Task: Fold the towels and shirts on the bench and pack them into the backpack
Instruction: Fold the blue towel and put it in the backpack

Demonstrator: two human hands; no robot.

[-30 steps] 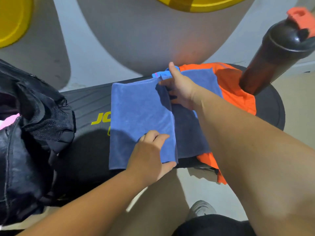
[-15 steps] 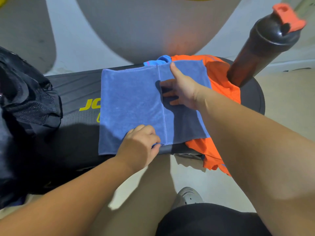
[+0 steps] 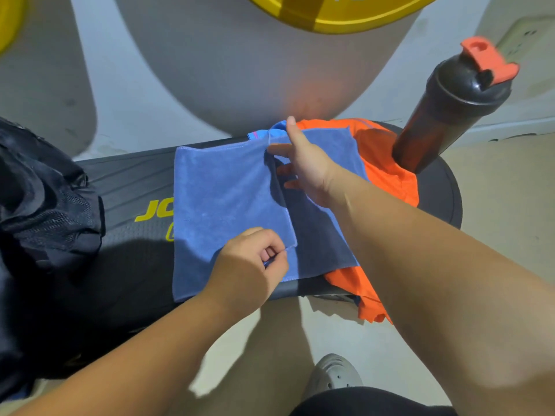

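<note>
A blue towel [image 3: 228,202] lies on the black bench [image 3: 129,187], its left part folded over the darker right part. My left hand [image 3: 252,265] pinches the near corner of the folded flap between thumb and fingers. My right hand [image 3: 303,166] holds the flap's far edge, thumb on top and fingers tucked under the cloth. An orange shirt [image 3: 381,157] lies partly under the towel on the right and hangs over the bench's front edge. The black backpack [image 3: 39,223] sits at the left end of the bench.
A dark shaker bottle [image 3: 444,115] with an orange cap stands on the bench's right end, beside the shirt. A light-blue cloth [image 3: 264,134] peeks out behind the towel. Yellow weight plates [image 3: 330,13] hang above. My knee and a grey shoe [image 3: 333,373] are below the bench.
My left hand went from resting on the towel's near edge to pinching the flap's corner. My right hand stays at the far edge. The view shifted slightly.
</note>
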